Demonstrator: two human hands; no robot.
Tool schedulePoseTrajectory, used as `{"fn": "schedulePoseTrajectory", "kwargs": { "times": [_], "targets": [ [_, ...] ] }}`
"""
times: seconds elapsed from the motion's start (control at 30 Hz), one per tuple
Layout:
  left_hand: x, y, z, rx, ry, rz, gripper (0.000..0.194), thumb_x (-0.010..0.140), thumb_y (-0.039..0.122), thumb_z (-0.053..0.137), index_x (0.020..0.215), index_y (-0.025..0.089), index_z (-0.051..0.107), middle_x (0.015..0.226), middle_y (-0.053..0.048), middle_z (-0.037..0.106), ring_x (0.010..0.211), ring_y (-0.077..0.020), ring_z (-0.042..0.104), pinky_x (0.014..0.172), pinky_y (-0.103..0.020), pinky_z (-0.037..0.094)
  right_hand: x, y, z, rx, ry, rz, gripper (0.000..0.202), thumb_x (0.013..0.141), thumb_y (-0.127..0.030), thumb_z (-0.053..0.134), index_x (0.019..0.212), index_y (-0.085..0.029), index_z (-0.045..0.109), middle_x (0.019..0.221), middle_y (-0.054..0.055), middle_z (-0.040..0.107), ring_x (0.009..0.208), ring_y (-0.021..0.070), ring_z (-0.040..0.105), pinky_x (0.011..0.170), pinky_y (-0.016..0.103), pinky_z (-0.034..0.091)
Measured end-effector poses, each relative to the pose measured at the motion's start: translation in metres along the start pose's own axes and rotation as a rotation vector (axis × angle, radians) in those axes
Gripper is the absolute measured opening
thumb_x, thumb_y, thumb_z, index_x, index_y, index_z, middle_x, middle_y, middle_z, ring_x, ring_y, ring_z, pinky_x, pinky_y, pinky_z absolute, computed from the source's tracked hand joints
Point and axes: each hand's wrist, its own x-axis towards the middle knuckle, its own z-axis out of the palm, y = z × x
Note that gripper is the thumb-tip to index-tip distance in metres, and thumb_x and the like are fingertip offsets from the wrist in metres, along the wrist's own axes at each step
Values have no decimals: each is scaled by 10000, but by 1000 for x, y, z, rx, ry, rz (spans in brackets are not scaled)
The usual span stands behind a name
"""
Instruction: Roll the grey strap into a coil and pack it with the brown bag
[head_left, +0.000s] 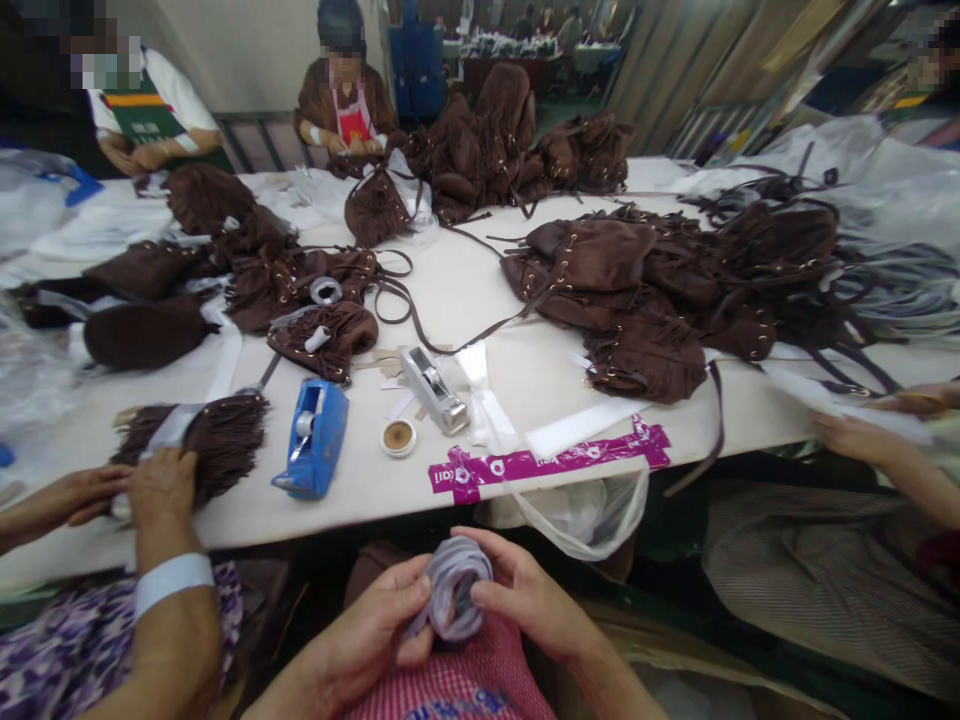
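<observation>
Both of my hands hold a small rolled-up bundle of grey-lilac fabric [452, 588] in my lap, below the table's front edge. My left hand [375, 625] grips its left side with the thumb on top. My right hand [525, 595] wraps its right side, fingers curled over the top. On the white table [465, 290] ahead lie a blue tape dispenser [313, 440], a grey metal tape dispenser [435, 390] and a small round tin [398, 437].
Several brown fringed suede bags [637, 290] are piled across the table. A co-worker's hands [142, 490] at the left hold a fringed bag. Another person's hand [855, 435] works at the right. Two more people sit at the far side. Purple tape [547, 462] marks the front edge.
</observation>
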Motion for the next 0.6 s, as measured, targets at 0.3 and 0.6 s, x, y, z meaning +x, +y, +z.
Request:
{"fn": "schedulePoseTrajectory", "kwargs": {
  "times": [0.3,0.6],
  "targets": [
    [-1,-9,-6,3,-19,15,456,787,477,763,1038,109,664,704,-28,610,367,-1,322,360,-160,162,-3,7,17,185,74,-62,751,655,-163,789,1346,-253,511,1157,27,684,1012,181,618,895,304,434],
    [-7,-11,-11,13,-27,4,472,764,474,786,1033,103,669,715,-46,629,377,-1,338,359,-153,161,-10,-7,17,-3,-9,14,351,697,-252,826,980,-194,626,906,-13,679,844,154,607,770,261,444]
  ]
}}
